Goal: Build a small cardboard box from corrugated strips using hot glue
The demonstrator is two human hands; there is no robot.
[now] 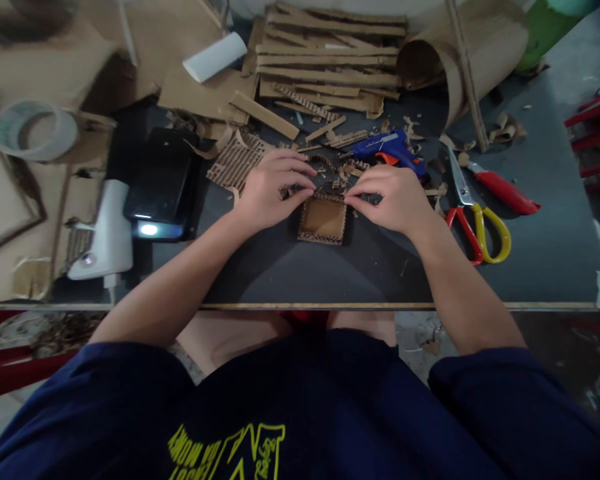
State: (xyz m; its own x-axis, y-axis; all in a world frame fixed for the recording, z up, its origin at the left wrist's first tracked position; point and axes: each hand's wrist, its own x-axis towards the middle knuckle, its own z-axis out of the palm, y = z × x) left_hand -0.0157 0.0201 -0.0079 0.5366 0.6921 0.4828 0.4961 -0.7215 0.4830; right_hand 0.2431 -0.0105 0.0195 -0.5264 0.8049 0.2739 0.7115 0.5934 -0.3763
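1. The small square brown corrugated-cardboard tray [324, 217] sits on the dark-grey bench [260, 273], between the hands; other places below are given from it.
2. The left hand [275, 187] is at the tray's far-left corner, fingers loosely curled with the thumb tip close to the rim; I cannot tell whether they grip it.
3. The right hand [387, 197] is at the far-right corner, thumb and forefinger nearly together, apparently pinching the rim.
4. To work this edge well, press lightly and evenly at both corners, keeping the far wall upright and square; hard squeezing could crush the flutes.
5. Mind the blue glue gun with an orange trigger [393, 143], beyond the tray to the right: its nozzle points leftward and may be hot.
6. Inside the tray's low walls, its flat brown floor shows.
7. Farther beyond, to the right, lies a rolled brown cardboard tube [490, 53], open-ended; its dark interior hides any contents.
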